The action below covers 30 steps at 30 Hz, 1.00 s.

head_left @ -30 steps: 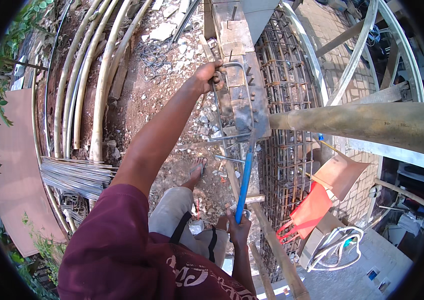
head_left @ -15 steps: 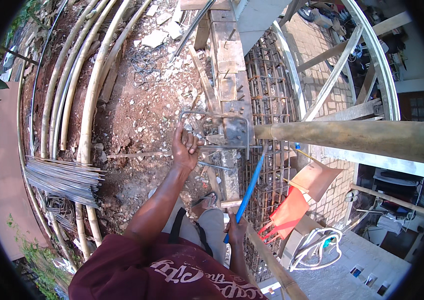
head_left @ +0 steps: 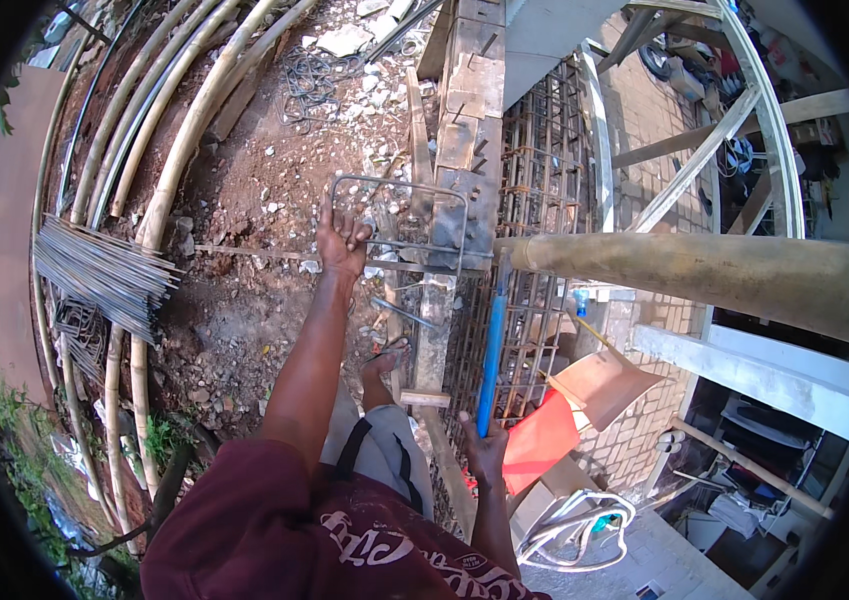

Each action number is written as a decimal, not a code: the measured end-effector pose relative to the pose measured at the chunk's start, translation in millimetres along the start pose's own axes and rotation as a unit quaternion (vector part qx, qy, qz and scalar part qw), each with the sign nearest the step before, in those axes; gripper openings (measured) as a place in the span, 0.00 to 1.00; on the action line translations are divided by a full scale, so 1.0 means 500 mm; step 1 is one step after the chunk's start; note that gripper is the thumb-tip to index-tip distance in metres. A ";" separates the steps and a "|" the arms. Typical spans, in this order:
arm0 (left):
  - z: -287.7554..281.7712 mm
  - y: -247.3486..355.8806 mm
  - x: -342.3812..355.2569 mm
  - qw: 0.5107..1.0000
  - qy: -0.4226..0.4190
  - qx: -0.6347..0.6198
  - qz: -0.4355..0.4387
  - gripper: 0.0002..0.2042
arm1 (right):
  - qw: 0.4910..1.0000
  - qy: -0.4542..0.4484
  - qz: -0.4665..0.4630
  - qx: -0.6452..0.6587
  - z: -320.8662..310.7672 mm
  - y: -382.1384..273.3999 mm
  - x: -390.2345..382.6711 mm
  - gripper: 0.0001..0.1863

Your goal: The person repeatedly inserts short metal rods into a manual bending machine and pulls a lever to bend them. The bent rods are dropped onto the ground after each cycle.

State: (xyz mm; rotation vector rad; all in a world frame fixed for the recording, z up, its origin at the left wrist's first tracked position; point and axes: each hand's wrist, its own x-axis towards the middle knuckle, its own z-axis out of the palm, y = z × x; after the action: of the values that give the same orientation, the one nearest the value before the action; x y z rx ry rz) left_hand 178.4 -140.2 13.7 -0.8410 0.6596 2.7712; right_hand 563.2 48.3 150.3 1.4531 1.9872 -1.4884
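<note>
My left hand (head_left: 344, 245) is closed round a thin steel rod (head_left: 399, 185) bent into an open rectangle, its index finger stretched along one side. The rod's far part lies over a dark plate (head_left: 464, 212) on a wooden beam (head_left: 472, 95) with pegs standing up from it. In my right hand (head_left: 485, 452) is the lower end of a long blue handle (head_left: 490, 362). The handle's dark upper end is beside the plate, near the thick bamboo pole; whether it touches the rod I cannot tell.
Right of the beam lies a long cage of tied rusty bars (head_left: 534, 170). A thick bamboo pole (head_left: 694, 275) juts in from the right. Cut rods (head_left: 104, 270) are piled on bamboo poles (head_left: 169, 190) at left. An orange-red cloth (head_left: 541, 440) and a white hose coil (head_left: 579, 530) are near my right hand.
The blue handle has turned from a slant to nearly upright in the view, with my right hand still on it. My left hand keeps its grip on the bent rod. The whole view has shifted.
</note>
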 end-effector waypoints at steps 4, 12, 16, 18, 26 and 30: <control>0.008 0.002 0.028 0.997 0.044 0.061 -0.005 0.26 | 0.997 -0.003 -0.077 -0.016 -0.089 -0.007 0.084 0.20; -0.035 0.004 0.052 0.992 0.024 0.117 -0.031 0.28 | 0.951 -0.046 -0.126 -0.278 -0.258 -0.071 0.314 0.36; -0.044 0.022 0.082 0.980 0.020 0.196 -0.043 0.27 | 0.921 -0.047 -0.146 -0.359 -0.318 -0.118 0.384 0.38; -0.037 0.033 0.099 0.966 0.021 0.253 -0.052 0.26 | 0.912 -0.054 -0.164 -0.373 -0.333 -0.137 0.408 0.37; 0.029 0.090 0.166 0.870 -0.013 0.481 -0.110 0.22 | 0.907 0.011 -0.136 -0.397 -0.282 -0.117 0.390 0.35; 0.038 0.096 0.177 0.846 -0.039 0.516 -0.124 0.23 | 0.920 0.075 -0.142 -0.359 -0.274 -0.082 0.382 0.34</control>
State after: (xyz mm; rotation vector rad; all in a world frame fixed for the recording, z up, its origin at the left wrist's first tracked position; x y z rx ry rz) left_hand 82.4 -170.9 -4.3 -0.4826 1.6353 1.7494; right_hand 486.7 269.0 101.1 1.0036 2.5320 -0.5866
